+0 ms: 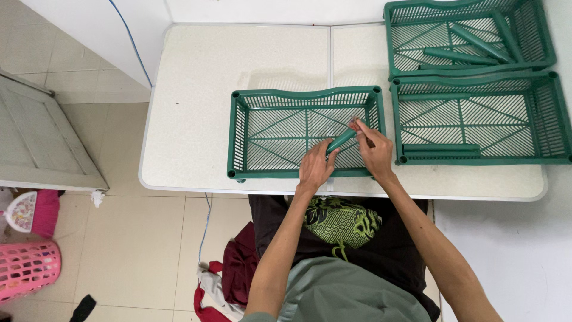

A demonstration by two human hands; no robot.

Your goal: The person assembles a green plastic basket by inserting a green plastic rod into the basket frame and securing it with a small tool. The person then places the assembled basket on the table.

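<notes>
A green plastic lattice tray (241, 134) sits at the near edge of a white table (190, 107). Inside it, my left hand (314, 167) grips the lower end of a short green plastic post (341, 141) that lies tilted over the tray floor. My right hand (375, 152) pinches the post's upper end, where a small reddish piece (354, 124) shows at the fingertips. Both hands are within the tray's right half, close to its right wall.
Two more green trays stand to the right: one (560, 119) with a post lying in it, one (548, 36) behind it with several loose posts. A pink laundry basket (27, 268) and cloths lie on the tiled floor at left.
</notes>
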